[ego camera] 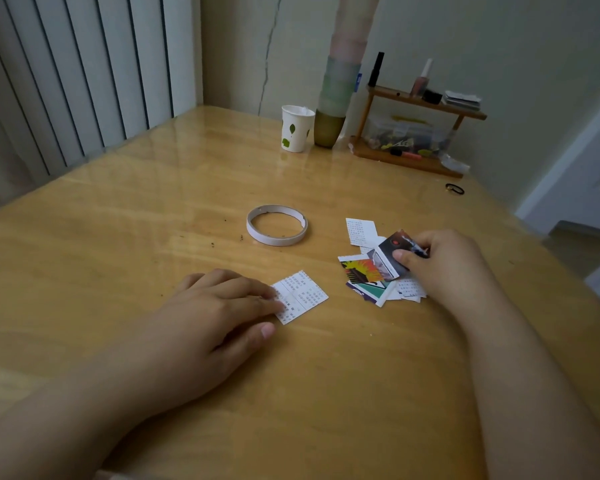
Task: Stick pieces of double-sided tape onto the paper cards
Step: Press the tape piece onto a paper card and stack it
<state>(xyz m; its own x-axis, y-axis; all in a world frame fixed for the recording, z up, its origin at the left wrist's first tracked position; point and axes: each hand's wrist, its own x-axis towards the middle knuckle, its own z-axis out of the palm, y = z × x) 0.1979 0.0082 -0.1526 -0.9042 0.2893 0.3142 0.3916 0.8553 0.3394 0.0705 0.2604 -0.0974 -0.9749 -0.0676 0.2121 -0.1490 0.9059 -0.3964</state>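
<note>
White printed paper card (300,296) lay diagonal on wooden surface (153,220), text too small to read; left hand (219,306) pressed it w/ flat fingers. Right hand (444,261) pinched dark picture card (392,252).

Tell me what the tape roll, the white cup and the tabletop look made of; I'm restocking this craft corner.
Tape roll: thin ring with a white, matte, paper-like liner, nearly used up. White cup: looks like paper, matte, with printed green leaves and a rolled rim. Tabletop: wood grain, or a wood-look surface, under a glossy finish or clear cover, judging by the window reflections.
</note>
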